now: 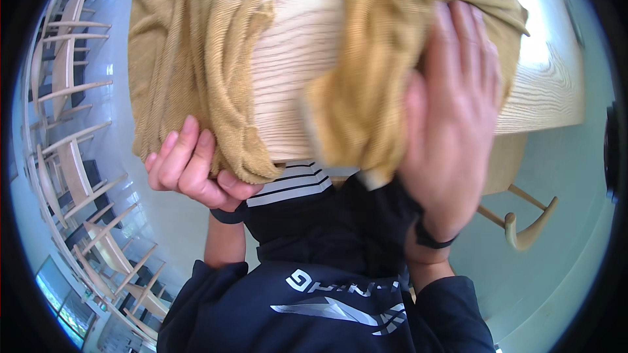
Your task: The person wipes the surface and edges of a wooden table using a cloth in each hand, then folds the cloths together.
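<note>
Mustard-coloured ribbed cloth, possibly a corduroy garment, lies bunched in two lengths on a pale wood-grain table (297, 59). The left length of cloth (181, 59) has its near end pinched between the thumb and curled fingers of my left hand (191, 171). On the right length of cloth (373, 83), my right hand (456, 98) rests with straight fingers along its outer side; the thumb lies against a fold. Motion blurs this hand and the cloth beside it. Whether the two lengths join beyond the top of the view cannot be seen.
A wooden chair (532, 228) stands at the table's right, close to its near edge. Several wooden chairs (73, 166) line the left side across the floor. My lap in black trousers (333, 235) is just below the table edge.
</note>
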{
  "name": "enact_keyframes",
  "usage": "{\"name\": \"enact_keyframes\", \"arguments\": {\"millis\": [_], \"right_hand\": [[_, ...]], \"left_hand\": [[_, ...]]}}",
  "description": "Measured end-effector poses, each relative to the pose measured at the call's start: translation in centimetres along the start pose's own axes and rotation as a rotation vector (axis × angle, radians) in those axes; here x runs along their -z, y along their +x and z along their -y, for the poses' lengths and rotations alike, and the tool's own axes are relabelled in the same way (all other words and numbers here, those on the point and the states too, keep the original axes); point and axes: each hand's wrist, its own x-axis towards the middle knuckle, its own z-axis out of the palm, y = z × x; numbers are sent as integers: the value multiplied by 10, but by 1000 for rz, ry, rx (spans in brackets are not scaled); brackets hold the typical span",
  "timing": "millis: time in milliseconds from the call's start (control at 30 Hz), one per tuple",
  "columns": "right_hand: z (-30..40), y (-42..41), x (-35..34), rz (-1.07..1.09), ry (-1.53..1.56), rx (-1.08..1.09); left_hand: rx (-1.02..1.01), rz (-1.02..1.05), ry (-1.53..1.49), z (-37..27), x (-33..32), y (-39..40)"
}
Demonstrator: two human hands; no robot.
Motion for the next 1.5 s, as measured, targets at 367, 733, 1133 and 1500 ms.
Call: {"name": "enact_keyframes", "arguments": {"millis": [367,733,1133,1500], "right_hand": [[-20,-1,-13,-85,101,94],[-175,2,25,4,407,-448],[-26,1,-5,-89,-99,-63],[-15,8,-4,-137,2,32]], "left_hand": [[3,-110,-17,7,-11,-6],[-64,-16,13,1,-4,2],[-54,-5,31,5,0,-6],[3,-127,-21,8,-15,-10]]}}
